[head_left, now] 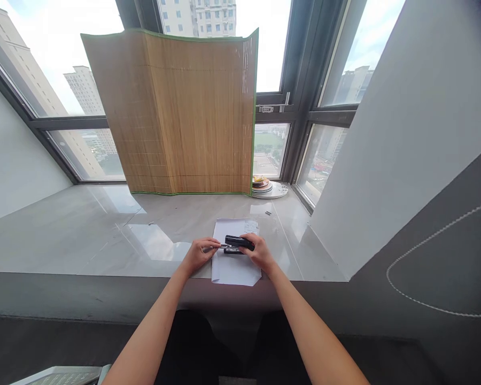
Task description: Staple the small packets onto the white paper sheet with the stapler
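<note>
A black stapler lies over white paper sheets, its top raised from its base. My right hand is closed round its right end. At the other end, my left hand pinches a thin metal piece that reaches between the stapler's two halves. I cannot tell whether this metal piece is joined to the stapler. Small handwriting or print shows at the paper's upper right corner.
Behind the paper, a small metal piece like a staple strip lies on the glossy windowsill. A bamboo mat leans on the window. Stacked plates stand to its right. A white cord hangs at far right.
</note>
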`<state>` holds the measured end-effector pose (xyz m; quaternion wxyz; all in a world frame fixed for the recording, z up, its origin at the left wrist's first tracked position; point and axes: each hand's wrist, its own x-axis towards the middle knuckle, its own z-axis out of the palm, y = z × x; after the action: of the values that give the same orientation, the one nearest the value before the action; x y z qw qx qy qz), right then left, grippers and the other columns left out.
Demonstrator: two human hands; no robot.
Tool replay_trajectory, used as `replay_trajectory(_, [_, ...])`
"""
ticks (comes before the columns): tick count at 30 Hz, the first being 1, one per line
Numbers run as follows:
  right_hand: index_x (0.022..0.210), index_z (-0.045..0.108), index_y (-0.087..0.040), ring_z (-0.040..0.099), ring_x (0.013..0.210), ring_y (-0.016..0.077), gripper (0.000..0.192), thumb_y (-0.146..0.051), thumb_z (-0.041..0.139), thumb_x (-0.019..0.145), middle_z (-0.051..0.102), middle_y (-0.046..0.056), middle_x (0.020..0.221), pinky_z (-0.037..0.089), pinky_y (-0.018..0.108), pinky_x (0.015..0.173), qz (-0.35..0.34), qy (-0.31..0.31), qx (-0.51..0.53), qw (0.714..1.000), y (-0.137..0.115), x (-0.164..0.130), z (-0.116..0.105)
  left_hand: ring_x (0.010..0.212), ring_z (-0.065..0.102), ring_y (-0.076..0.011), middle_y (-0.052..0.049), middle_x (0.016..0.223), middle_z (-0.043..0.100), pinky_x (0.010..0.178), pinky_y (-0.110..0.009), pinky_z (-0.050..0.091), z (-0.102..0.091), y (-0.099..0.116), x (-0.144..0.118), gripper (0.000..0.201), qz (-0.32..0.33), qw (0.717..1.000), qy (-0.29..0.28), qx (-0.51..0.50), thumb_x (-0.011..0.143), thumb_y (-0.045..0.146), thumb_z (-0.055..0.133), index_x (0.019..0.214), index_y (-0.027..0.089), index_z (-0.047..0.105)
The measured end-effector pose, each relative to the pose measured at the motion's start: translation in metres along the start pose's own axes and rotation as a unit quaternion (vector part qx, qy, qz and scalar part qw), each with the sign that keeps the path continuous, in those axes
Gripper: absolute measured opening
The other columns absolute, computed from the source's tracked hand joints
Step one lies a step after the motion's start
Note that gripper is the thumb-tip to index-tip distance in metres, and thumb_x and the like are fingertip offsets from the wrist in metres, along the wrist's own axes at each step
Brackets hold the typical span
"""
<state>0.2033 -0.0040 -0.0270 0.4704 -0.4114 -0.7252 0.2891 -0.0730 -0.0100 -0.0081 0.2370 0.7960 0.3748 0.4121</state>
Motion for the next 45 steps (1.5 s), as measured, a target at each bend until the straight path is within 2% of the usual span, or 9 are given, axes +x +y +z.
replay_trajectory(9, [0.101, 0.08, -0.02, 0.065, 0.09, 0.022, 0.032, -0.039, 0.086, 0.076, 0.072, 0.004, 0.094, 0.049, 0.034, 0.083, 0.027, -0.034, 0.187, 0.981, -0.008, -0.004, -0.014, 0.099, 0.077, -0.0272, -0.012, 0.105, 0.081, 0.094, -0.043, 0.061, -0.007, 0.0, -0.004, 0.021, -0.019, 0.992, -0.027, -0.124, 0.091, 0.043, 0.081, 0.091, 0.022, 0.085])
replay_trajectory(12, [0.102, 0.082, -0.02, 0.061, 0.088, 0.0208, 0.037, -0.045, 0.089, 0.075, 0.069, 0.003, 0.088, 0.046, 0.032, 0.081, -0.02, -0.1, 0.176, 0.979, -0.008, -0.002, -0.014, 0.104, 0.074, -0.0274, -0.014, 0.115, 0.078, 0.094, -0.043, 0.059, -0.006, -0.003, -0.004, 0.026, -0.005, 0.99, -0.074, -0.12, 0.085, 0.046, 0.087, 0.083, 0.021, 0.082])
replay_trajectory(17, [0.112, 0.077, -0.021, 0.06, 0.09, 0.0199, 0.04, -0.045, 0.085, 0.081, 0.069, 0.003, 0.096, 0.046, 0.031, 0.083, -0.048, -0.152, 0.155, 0.975, -0.012, -0.001, -0.012, 0.109, 0.066, -0.0245, -0.012, 0.131, 0.064, 0.091, -0.037, 0.053, -0.005, 0.0, 0.0, 0.05, 0.008, 0.995, -0.001, -0.099, 0.07, 0.046, 0.098, 0.1, 0.021, 0.066])
replay_trajectory(26, [0.118, 0.073, -0.023, 0.062, 0.1, 0.021, 0.037, -0.039, 0.081, 0.086, 0.071, 0.004, 0.108, 0.047, 0.032, 0.09, -0.059, -0.254, 0.102, 0.96, -0.02, -0.004, -0.012, 0.111, 0.061, -0.0241, -0.009, 0.127, 0.062, 0.087, -0.032, 0.048, 0.0, 0.007, 0.005, 0.046, 0.03, 0.995, -0.092, -0.033, 0.073, 0.039, 0.094, 0.094, 0.022, 0.057])
replay_trajectory(30, [0.113, 0.076, -0.021, 0.065, 0.096, 0.0212, 0.039, -0.043, 0.085, 0.082, 0.073, 0.005, 0.104, 0.05, 0.033, 0.087, -0.041, -0.206, 0.131, 0.969, -0.021, -0.005, -0.007, 0.119, 0.062, -0.0285, -0.011, 0.131, 0.063, 0.096, -0.038, 0.05, 0.001, 0.002, 0.006, 0.057, 0.018, 0.995, -0.09, -0.044, 0.068, 0.044, 0.097, 0.107, 0.023, 0.061])
replay_trajectory(34, [0.114, 0.077, -0.021, 0.069, 0.102, 0.0249, 0.042, -0.042, 0.086, 0.08, 0.076, 0.007, 0.108, 0.054, 0.038, 0.092, 0.028, -0.056, 0.168, 0.984, -0.018, -0.008, -0.014, 0.136, 0.057, -0.0309, -0.014, 0.14, 0.064, 0.115, -0.048, 0.045, -0.002, 0.003, 0.005, 0.038, -0.002, 0.997, -0.072, -0.041, 0.092, 0.047, 0.076, 0.121, 0.024, 0.065])
replay_trajectory(38, [0.119, 0.077, -0.022, 0.071, 0.107, 0.0287, 0.044, -0.042, 0.083, 0.08, 0.077, 0.008, 0.114, 0.055, 0.045, 0.098, 0.098, 0.045, 0.118, 0.987, -0.001, -0.028, -0.059, 0.14, 0.056, -0.0303, -0.012, 0.15, 0.06, 0.12, -0.05, 0.043, 0.0, 0.0, 0.002, 0.028, -0.008, 0.995, -0.098, 0.02, 0.102, 0.043, 0.062, 0.122, 0.025, 0.073])
replay_trajectory(42, [0.113, 0.08, -0.023, 0.071, 0.103, 0.029, 0.039, -0.041, 0.083, 0.079, 0.078, 0.007, 0.108, 0.056, 0.046, 0.096, 0.117, 0.052, 0.03, 0.991, 0.016, -0.054, -0.115, 0.13, 0.063, -0.0308, -0.01, 0.136, 0.07, 0.116, -0.047, 0.047, 0.008, -0.007, 0.001, 0.025, 0.01, 0.991, -0.105, 0.083, 0.096, 0.041, 0.071, 0.114, 0.026, 0.078])
replay_trajectory(45, [0.109, 0.081, -0.022, 0.071, 0.099, 0.0274, 0.036, -0.04, 0.083, 0.077, 0.076, 0.006, 0.105, 0.056, 0.043, 0.093, 0.117, 0.03, 0.015, 0.993, 0.02, -0.06, -0.131, 0.127, 0.063, -0.0313, -0.008, 0.134, 0.07, 0.114, -0.046, 0.047, 0.011, -0.007, 0.002, 0.022, 0.005, 0.987, -0.109, 0.114, 0.093, 0.038, 0.073, 0.112, 0.027, 0.078])
